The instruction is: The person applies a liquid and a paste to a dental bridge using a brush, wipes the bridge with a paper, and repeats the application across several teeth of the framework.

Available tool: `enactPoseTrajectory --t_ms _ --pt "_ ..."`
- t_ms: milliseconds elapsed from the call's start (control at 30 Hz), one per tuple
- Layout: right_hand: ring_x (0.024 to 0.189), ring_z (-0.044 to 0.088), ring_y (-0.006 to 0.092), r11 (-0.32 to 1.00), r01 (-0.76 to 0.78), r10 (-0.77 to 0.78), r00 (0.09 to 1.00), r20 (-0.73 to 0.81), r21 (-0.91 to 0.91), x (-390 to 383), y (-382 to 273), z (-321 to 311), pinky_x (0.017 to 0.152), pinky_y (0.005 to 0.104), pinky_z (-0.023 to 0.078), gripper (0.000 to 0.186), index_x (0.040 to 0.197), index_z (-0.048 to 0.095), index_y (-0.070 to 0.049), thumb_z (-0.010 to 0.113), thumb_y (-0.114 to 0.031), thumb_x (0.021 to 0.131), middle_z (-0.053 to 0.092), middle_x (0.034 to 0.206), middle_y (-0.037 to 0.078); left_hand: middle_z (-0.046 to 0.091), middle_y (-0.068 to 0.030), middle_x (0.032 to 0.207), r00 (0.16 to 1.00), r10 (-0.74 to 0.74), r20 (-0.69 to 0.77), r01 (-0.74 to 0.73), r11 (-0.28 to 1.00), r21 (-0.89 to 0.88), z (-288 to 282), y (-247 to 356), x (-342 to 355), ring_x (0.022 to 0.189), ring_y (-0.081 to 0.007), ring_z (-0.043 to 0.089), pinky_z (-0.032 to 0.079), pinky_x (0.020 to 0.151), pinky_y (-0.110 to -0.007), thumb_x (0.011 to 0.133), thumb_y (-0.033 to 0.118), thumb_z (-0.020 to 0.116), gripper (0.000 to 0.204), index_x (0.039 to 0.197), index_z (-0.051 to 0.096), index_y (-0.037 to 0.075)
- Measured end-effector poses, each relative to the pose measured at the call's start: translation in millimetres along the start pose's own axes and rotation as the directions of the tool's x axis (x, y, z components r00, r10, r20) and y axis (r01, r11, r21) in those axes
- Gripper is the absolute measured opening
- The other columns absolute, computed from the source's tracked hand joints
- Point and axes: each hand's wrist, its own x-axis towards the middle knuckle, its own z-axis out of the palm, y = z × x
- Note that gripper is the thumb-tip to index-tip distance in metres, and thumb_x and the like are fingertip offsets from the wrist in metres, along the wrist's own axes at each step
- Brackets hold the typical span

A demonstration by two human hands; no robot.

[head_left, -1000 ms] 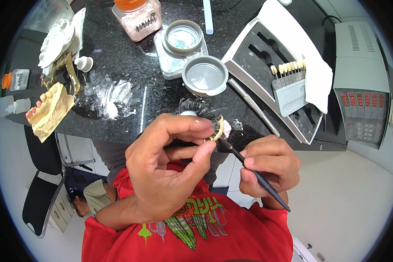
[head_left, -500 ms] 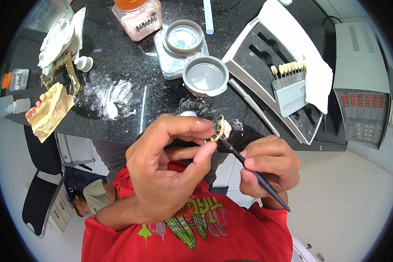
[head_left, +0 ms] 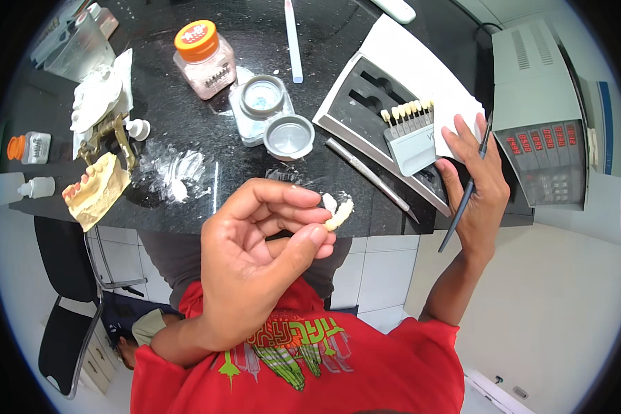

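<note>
Pinching a small curved row of yellow teeth (head_left: 341, 214) between thumb and fingertips, my left hand (head_left: 255, 259) held it up at the table (head_left: 276, 196)'s near edge. Long axis ran diagonally: lower-left end tucked in at the thumb tip, free end pointing up-right, away from me. White lump (head_left: 330, 203) showed just beside its upper left.

My right hand (head_left: 481, 186) was well off to the right, fingers half spread, gripping a slim dark tool (head_left: 456, 217). Tool axis steep: one end up-right, other down-left toward me. Fingertips were at the white tissue (head_left: 457, 124) draped on the sample box (head_left: 334, 96); couldn't tell if they pressed it. Metal knife (head_left: 371, 177) lay between both hands, beside the box.
</note>
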Motion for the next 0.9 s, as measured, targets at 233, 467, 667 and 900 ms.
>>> enactPoseTrajectory --t_ms 233,467,667,900 --pt "0.109 0.067 0.0347 0.97 0.054 0.023 0.95 -0.31 0.238 2.2 -15.5 -3.2 0.098 0.0456 0.049 0.022 0.1 0.073 0.0 0.066 0.005 0.08 0.072 0.108 0.019 0.066 -0.0127 0.099 0.997 -0.073 0.04 0.074 0.996 -0.039 -1.4 4.9 4.2 0.083 -0.0148 0.069 0.059 0.073 -0.025 0.088 -0.005 0.064 0.024 0.111 0.055 -0.005" --pt "0.094 0.071 0.028 0.881 0.326 -0.272 0.942 -0.196 0.342 7.9 -65.5 -7.3 0.086 0.0428 0.055 0.02 0.097 0.072 -0.005 0.071 -0.002 0.077 0.073 0.098 0.014 0.066 -0.0121 0.098 0.993 -0.103 0.05 0.102 0.995 0.022 1.1 5.1 6.5 0.083 -0.0145 0.069 0.059 0.073 -0.024 0.088 -0.005 0.064 0.026 0.112 0.054 -0.005" --pt "0.092 0.072 0.0252 0.859 0.338 -0.328 0.94 -0.092 0.384 4.0 -67.8 -3.8 0.086 0.0422 0.055 0.017 0.097 0.07 -0.011 0.073 -0.009 0.08 0.074 0.099 0.01 0.065 -0.011 0.097 0.991 -0.124 0.055 0.121 0.991 0.051 4.3 6.8 8.2 0.083 -0.0128 0.068 0.059 0.074 -0.024 0.088 -0.006 0.064 0.028 0.113 0.054 -0.006" --pt "0.095 0.071 0.0229 0.866 0.378 -0.376 0.924 -0.073 0.327 0.7 -72.3 -1.7 0.089 0.0423 0.052 0.027 0.097 0.07 -0.018 0.079 -0.011 0.073 0.073 0.102 0.006 0.064 -0.01 0.097 0.99 -0.119 0.071 0.116 0.992 0.054 2.2 7.2 8.7 0.082 -0.0112 0.066 0.059 0.074 -0.023 0.087 -0.006 0.066 0.03 0.114 0.053 -0.006"
